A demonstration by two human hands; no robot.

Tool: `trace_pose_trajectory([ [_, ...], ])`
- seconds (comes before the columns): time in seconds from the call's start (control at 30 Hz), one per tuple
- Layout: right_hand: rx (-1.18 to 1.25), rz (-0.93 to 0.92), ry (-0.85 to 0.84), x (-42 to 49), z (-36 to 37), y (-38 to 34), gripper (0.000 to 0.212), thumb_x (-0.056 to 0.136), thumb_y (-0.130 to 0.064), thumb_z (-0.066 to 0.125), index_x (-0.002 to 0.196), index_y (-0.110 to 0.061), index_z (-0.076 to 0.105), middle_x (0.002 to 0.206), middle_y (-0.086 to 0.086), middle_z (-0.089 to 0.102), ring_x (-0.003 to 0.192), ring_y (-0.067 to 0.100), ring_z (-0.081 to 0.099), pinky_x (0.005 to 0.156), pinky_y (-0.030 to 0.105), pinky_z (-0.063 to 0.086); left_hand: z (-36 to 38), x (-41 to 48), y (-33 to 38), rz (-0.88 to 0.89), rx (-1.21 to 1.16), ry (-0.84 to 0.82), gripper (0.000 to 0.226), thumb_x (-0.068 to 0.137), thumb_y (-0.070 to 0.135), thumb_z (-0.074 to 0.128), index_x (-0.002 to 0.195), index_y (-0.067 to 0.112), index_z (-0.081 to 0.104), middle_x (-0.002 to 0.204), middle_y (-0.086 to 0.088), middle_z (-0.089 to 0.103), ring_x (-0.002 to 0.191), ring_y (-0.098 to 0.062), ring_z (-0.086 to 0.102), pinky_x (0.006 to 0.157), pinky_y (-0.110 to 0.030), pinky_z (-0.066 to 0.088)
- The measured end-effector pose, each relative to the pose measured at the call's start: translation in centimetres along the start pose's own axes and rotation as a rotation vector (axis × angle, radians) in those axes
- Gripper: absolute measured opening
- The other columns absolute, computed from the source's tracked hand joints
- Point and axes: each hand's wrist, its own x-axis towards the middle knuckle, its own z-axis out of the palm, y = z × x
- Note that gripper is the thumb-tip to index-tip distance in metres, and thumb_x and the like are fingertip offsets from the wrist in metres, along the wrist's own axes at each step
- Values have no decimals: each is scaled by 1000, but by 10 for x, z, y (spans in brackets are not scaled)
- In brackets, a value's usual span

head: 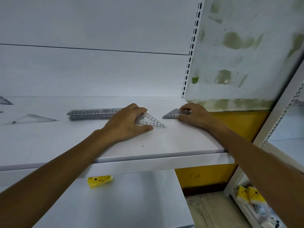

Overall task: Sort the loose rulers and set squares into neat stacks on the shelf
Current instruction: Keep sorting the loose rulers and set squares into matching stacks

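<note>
The left hand (126,124) pinches a set square (152,121) lying on the shelf (148,150). Just beside it, the right hand (195,114) grips a set-square stack (170,114).

left forearm (54,175) and right forearm (256,155) bare along all that shows; left grip (126,124) and right grip (194,115) bare too.

Clear set square (152,120) black numerals, white shelf (164,142)

Arms outstretched, left hand (126,123) and right hand (195,114) palm-down, both gripping.
</note>
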Motion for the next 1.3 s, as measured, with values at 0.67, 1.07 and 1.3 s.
trace_pose_trajectory([
  [0.67, -292, -222, 233, -138, -3, -53, 35, 89, -41, 42, 109, -21, 63, 111, -2, 64, 102, 20, 56, 79, 32, 43, 4, 43, 36, 33, -167, 150, 58, 76, 45, 69, 122, 11, 57, 113, -7, 60, 99, -18, 57, 84, -22, 39],
  [1.07, -305, -279, 353, -142, 14, -47, 36, 87, -36, 34, 98, -20, 65, 96, -4, 65, 84, 16, 56, 68, 30, 42, 48, 82, 59, 31, -295, -26, 66, 74, 38, 73, 132, 20, 47, 128, -3, 57, 119, -16, 50, 98, -25, 36],
  [1.3, -294, -291, 399, -141, 14, -47, 34, 86, -32, 36, 94, -18, 66, 92, -4, 66, 79, 16, 55, 65, 26, 36, 61, 95, 53, -43, -247, -78, 67, 71, 47, 73, 129, 24, 48, 129, 0, 55, 120, -19, 49, 102, -37, 39],
])
